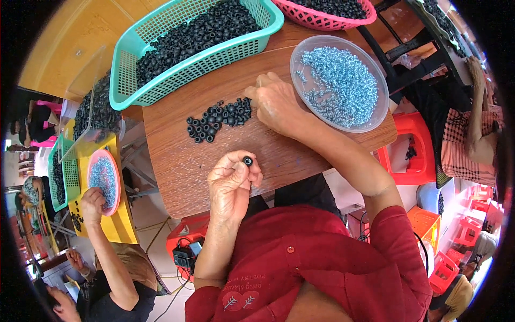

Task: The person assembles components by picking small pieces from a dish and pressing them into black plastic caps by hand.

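Note:
My left hand point(232, 180) pinches a small round black ring-shaped piece point(247, 160) between thumb and fingers, raised above the near part of the wooden table. Its opening faces up, with a pale spot in the middle. My right hand point(274, 103) rests at the right end of a loose pile of similar black pieces point(219, 119). Its fingers are curled together, and whatever they hold is hidden. Just right of that hand stands a round clear plastic tub point(296, 80) with many small light-blue translucent pieces point(348, 80) in it.
A teal basket point(201, 63) of black pieces sits at the table's far left, a pink basket point(327, 19) beyond it. To the left, a co-worker's hand point(92, 205) is at a pink bowl point(113, 166) on a yellow table. A red stool point(412, 153) stands at right.

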Motion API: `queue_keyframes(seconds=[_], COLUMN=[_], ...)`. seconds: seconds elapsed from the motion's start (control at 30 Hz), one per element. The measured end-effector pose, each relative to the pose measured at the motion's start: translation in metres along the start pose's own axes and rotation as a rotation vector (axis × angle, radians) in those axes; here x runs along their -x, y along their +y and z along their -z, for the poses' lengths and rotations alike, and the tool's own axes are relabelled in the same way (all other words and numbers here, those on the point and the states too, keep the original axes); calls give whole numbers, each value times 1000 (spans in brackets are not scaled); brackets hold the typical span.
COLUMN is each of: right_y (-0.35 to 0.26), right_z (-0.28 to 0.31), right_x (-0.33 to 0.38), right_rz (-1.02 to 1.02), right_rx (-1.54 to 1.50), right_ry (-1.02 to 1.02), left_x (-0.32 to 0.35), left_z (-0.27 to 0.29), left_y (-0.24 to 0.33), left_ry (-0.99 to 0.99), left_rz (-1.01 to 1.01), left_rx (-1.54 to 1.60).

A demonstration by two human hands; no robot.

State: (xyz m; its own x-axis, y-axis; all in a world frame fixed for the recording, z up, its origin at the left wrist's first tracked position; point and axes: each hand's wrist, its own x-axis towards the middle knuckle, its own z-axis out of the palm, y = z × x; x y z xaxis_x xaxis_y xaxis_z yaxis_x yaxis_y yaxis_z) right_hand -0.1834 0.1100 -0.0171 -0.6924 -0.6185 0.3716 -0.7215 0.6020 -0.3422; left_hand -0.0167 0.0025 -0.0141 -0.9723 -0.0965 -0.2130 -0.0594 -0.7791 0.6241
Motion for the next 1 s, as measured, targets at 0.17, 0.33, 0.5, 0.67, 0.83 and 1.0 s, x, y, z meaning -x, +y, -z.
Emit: queue_keyframes(seconds=[0.17,0.33,0.5,0.67,0.83,1.0], right_y=[-3,-1,-1,0,0,0], right_z=[4,10,6,4,3,3], right_x=[8,16,15,20,28,29], right_rz=[-5,-16,29,77,103,71], right_rx=[2,-29,-9,-3,26,18], right_ry=[-46,-77,-46,10,31,85], left_x=[0,-2,-2,-4,-5,-7], left_z=[5,8,7,9,8,6], left_y=[2,4,4,5,4,1], left_ry=[29,18,14,27,30,20], left_rz=[4,5,6,5,-3,-4], left_rx=[-19,-25,-33,-37,-37,-44])
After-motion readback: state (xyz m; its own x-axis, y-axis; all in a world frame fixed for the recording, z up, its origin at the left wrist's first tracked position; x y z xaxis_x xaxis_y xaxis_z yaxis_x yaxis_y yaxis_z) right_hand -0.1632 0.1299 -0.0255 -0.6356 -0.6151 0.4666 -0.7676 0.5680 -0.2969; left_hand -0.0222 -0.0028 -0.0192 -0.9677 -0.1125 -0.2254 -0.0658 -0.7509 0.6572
